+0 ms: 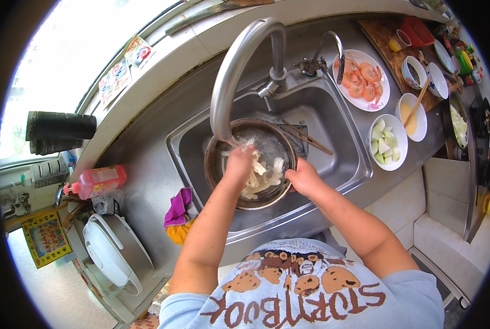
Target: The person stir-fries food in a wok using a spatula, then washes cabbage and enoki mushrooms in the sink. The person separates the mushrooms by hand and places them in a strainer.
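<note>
A round metal basin [209, 164] sits in the stainless steel sink [343, 148], below the curved faucet [224, 94]. Water runs from the spout into it. Pale, whitish strips of food [256, 185] lie in the water; what they are I cannot tell. My left hand [240, 162] is under the spout with some of these strips in its fingers. My right hand [304, 177] grips the basin's right rim, its fingers partly hidden behind the wall. A pair of wooden chopsticks [311, 139] rests in the sink beside the basin, over a dark mesh piece [296, 144].
On the counter at right stand a plate of shrimp [368, 82], a bowl of cut pale green vegetable [387, 142], a bowl with yellow liquid [409, 119] and a wooden cutting board [376, 37]. At left are a pink pump bottle [101, 181], a cloth [179, 209] and a rice cooker [113, 251].
</note>
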A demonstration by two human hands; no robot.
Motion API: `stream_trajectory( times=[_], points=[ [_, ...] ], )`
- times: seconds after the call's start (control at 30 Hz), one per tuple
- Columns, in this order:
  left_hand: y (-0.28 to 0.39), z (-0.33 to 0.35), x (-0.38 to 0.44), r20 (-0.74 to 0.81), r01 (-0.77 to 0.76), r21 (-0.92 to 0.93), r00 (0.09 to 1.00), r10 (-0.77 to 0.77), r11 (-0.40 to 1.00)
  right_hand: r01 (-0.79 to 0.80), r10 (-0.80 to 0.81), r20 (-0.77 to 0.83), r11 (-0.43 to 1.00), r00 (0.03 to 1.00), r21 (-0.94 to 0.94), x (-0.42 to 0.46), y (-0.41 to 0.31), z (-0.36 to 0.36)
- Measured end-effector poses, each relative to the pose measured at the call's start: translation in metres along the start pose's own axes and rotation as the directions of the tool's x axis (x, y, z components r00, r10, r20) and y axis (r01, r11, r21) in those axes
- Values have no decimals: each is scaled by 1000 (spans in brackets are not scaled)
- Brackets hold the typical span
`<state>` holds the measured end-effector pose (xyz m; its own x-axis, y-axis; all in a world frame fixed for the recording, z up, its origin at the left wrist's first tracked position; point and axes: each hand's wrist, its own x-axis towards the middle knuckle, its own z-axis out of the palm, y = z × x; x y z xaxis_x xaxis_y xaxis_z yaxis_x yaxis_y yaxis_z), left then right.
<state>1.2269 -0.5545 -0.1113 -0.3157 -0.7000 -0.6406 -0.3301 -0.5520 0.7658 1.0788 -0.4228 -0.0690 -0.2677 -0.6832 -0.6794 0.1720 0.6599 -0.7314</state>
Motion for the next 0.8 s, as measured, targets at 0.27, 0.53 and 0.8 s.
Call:
stream_trajectory(
  times=[0.27, 0.53, 0.8],
  points=[
    [37, -22, -33, 220, 232, -184, 957, -190, 955, -18, 18, -5, 991, 1000, 135, -5, 9, -11],
    [56, 18, -64, 382, -398, 917, 897, 221, 35, -3, 5, -9, 989, 1000, 150, -13, 4, -17],
    [7, 20, -26, 295, -163, 393, 954, 44, 905, 26, -25, -19, 997, 999, 67, -10, 10, -20]
  ],
)
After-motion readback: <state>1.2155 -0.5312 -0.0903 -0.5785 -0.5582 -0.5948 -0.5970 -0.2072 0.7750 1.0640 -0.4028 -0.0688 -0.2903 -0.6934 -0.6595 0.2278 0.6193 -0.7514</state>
